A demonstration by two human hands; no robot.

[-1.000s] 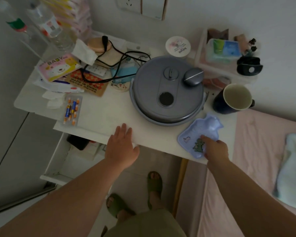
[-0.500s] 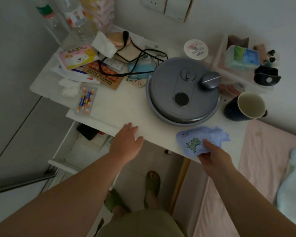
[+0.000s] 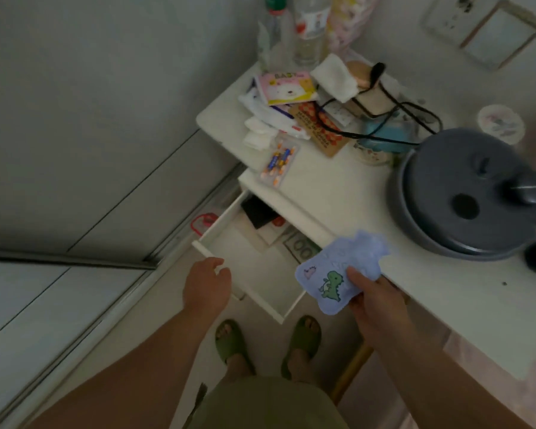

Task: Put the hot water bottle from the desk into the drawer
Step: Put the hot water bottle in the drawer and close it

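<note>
Right hand [image 3: 376,300] grip pinching the hot water bottle [image 3: 342,269] by its lower edge, held off the table [image 3: 446,283] edge w/ long axis running up-right, open drawer [image 3: 254,261] just to its left and below; left hand [image 3: 207,281] spread loosely at drawer front.

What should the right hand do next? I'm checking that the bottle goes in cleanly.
Probably carry the hot water bottle leftward and lower it: the right hand holds it beside the open drawer, whose near floor looks bare.
</note>
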